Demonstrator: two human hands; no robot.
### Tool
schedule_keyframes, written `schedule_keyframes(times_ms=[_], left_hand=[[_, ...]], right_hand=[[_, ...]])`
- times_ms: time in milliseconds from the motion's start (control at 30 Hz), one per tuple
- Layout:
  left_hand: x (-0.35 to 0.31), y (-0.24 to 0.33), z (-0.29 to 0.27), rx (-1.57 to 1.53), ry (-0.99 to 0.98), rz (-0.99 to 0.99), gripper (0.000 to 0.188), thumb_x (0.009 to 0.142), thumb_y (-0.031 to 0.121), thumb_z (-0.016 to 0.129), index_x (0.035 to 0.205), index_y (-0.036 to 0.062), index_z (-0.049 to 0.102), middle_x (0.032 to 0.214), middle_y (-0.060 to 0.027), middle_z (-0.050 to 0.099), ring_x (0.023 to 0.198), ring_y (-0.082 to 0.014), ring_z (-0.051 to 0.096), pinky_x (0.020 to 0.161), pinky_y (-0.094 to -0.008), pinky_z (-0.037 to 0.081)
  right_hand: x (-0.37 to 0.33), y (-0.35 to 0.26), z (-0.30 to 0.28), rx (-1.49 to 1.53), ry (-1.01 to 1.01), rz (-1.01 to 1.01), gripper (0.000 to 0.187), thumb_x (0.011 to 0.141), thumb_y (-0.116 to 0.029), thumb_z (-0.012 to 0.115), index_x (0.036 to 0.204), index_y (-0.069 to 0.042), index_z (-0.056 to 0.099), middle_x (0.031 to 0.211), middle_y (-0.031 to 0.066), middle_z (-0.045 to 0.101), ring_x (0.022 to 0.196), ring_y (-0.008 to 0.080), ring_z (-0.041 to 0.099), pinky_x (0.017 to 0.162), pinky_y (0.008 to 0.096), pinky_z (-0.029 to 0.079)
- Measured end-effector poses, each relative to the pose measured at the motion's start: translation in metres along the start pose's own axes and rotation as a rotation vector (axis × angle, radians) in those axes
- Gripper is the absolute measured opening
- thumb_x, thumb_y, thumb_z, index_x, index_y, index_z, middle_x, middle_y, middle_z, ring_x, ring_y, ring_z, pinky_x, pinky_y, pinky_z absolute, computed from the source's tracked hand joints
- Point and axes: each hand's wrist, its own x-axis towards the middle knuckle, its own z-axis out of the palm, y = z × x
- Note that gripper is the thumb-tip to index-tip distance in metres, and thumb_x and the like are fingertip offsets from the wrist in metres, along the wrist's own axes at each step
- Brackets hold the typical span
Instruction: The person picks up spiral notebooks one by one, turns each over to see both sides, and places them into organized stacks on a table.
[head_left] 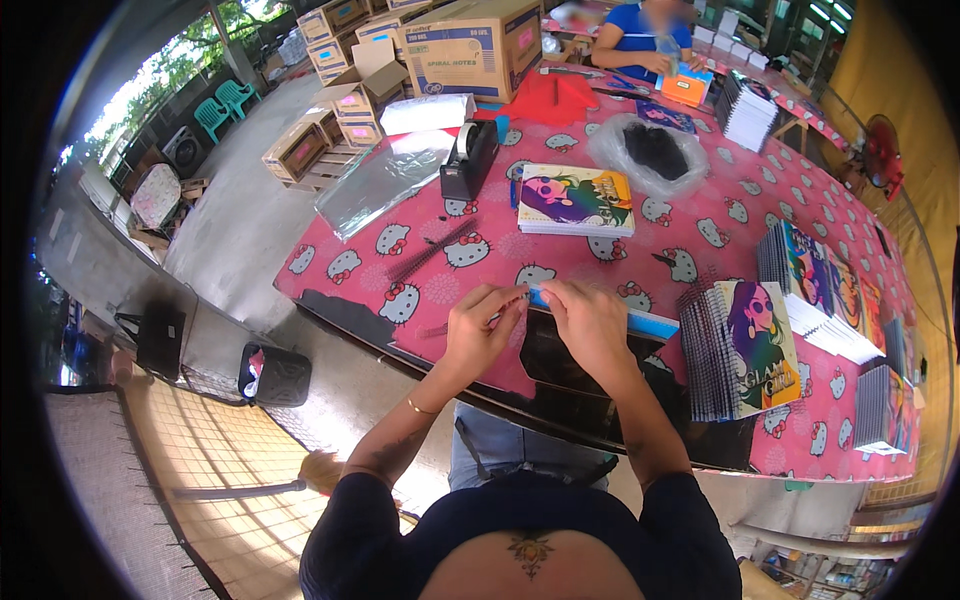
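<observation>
At the near table edge, my left hand (484,324) is closed, thumb and fingers pinched together. Whatever is between its fingertips is too small to make out. Close beside it, my right hand (592,328) has its fingers closed on a flat blue strip (652,324), which shows on both sides of that hand. The strip may be a notebook's edge; my hand hides most of it. Ahead of my hands sits a stack of notebooks with illustrated covers (575,200). Dark spiral binding coils (432,252) lie to the left on the patterned pink tablecloth (520,262).
Spiral notebook stacks (755,345) stand close on the right, with more (825,290) behind. A black tape dispenser (468,165), clear plastic sheet (385,178) and plastic bag with dark contents (655,160) lie farther back. Cardboard boxes (470,50) rise beyond. Across the table, another person (635,45) handles an orange-and-blue item (688,85).
</observation>
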Motion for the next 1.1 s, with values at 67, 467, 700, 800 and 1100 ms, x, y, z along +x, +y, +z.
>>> schedule_keyframes(times_ms=[67, 467, 700, 800, 1100], left_hand=[[-0.001, -0.002, 0.002, 0.042, 0.01, 0.014, 0.022, 0.087, 0.0, 0.075, 0.109, -0.001, 0.074, 0.093, -0.0137, 0.072, 0.08, -0.0229, 0.071, 0.072, -0.0313, 0.056], [0.003, -0.012, 0.005, -0.217, -0.046, -0.159, 0.021, 0.092, 0.003, 0.073, 0.112, -0.0016, 0.072, 0.091, -0.0126, 0.071, 0.079, -0.019, 0.071, 0.071, -0.029, 0.056], [0.025, 0.001, -0.006, -0.063, -0.164, 0.002, 0.021, 0.087, 0.005, 0.076, 0.107, 0.0015, 0.07, 0.093, -0.0128, 0.069, 0.072, -0.0286, 0.069, 0.064, -0.0361, 0.054], [0.034, -0.015, -0.012, 0.037, -0.296, 0.159, 0.024, 0.089, 0.011, 0.074, 0.111, 0.0042, 0.067, 0.095, -0.0127, 0.066, 0.073, -0.0319, 0.067, 0.064, -0.0397, 0.053], [0.038, 0.001, -0.004, 0.476, -0.422, 0.205, 0.056, 0.099, 0.046, 0.056, 0.137, 0.0057, 0.055, 0.122, -0.0152, 0.055, 0.117, -0.0337, 0.054, 0.098, -0.056, 0.037]], right_hand=[[0.0, 0.001, 0.0, -0.009, 0.001, 0.002, 0.011, 0.09, -0.017, 0.071, 0.097, -0.009, 0.07, 0.08, 0.0079, 0.07, 0.071, 0.029, 0.068, 0.067, 0.0416, 0.052], [0.0, 0.002, 0.002, -0.013, -0.023, 0.036, 0.009, 0.091, -0.018, 0.07, 0.096, -0.011, 0.068, 0.08, 0.0072, 0.069, 0.069, 0.0295, 0.067, 0.063, 0.0413, 0.051], [0.001, 0.004, 0.0, 0.011, -0.026, 0.004, 0.008, 0.093, -0.018, 0.068, 0.097, -0.011, 0.067, 0.08, 0.0074, 0.069, 0.069, 0.0303, 0.067, 0.063, 0.0422, 0.051], [0.001, 0.0, -0.004, 0.026, -0.073, 0.0, 0.008, 0.093, -0.017, 0.067, 0.098, -0.011, 0.067, 0.081, 0.0074, 0.069, 0.07, 0.0303, 0.067, 0.063, 0.0425, 0.051], [-0.009, 0.014, -0.026, -0.034, -0.189, 0.039, 0.014, 0.093, -0.016, 0.066, 0.106, -0.011, 0.069, 0.089, 0.0082, 0.07, 0.072, 0.0311, 0.068, 0.063, 0.0437, 0.052]])
